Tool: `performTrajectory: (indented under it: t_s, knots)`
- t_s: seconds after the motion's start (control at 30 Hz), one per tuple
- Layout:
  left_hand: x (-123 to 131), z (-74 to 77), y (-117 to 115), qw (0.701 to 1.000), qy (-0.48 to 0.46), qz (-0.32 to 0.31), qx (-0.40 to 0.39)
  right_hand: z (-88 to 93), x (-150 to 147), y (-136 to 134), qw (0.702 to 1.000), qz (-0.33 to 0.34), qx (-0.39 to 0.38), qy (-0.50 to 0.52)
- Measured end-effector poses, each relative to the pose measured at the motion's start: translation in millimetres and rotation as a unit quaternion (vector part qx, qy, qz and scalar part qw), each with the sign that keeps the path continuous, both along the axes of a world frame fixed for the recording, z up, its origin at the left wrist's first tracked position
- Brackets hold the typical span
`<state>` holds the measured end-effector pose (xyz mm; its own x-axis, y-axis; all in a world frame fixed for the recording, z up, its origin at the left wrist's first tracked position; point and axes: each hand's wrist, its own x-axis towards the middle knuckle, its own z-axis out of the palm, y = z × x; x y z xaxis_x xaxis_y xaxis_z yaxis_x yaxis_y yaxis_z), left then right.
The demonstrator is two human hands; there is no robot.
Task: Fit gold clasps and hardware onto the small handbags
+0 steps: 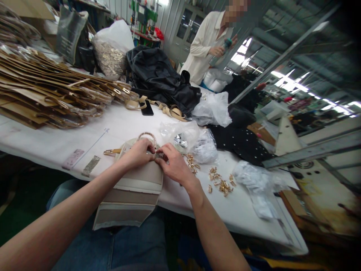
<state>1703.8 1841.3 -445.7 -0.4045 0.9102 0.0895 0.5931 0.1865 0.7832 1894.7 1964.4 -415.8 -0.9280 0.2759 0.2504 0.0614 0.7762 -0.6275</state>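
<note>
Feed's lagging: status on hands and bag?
Left hand, right hand both pinching beige bag top edge. Bag overhangs table edge. Gold clips scattered just right of hands.

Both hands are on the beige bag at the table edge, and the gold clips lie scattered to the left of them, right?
Not quite. The left hand and right hand are on the beige bag at the table edge, but the gold clips lie scattered to the right of them, as the head view shows.

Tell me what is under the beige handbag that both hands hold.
The beige handbag lies on the white table, its lower part hanging over the edge above blue jeans. Left hand and right hand hold its top. Anything beneath it is covered.
</note>
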Motion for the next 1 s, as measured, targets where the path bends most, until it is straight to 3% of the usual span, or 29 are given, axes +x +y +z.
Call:
performTrajectory:
  t_s: [0.43, 0.7, 1.0]
  knots:
    - [-3, 0.3, 4, 0.999, 0.003, -0.03, 0.015, -25.0, 2, -5, 0.995, -0.042, 0.0, 0.089]
    - [-5, 8.1, 1, 0.998, -0.041, -0.042, 0.005, -41.7, 4, -6, 0.989, -0.09, -0.015, 0.12]
    - [-5, 4.6, 4, 0.999, -0.029, -0.043, 0.012, -45.8, 6, -20, 0.983, -0.063, 0.023, 0.174]
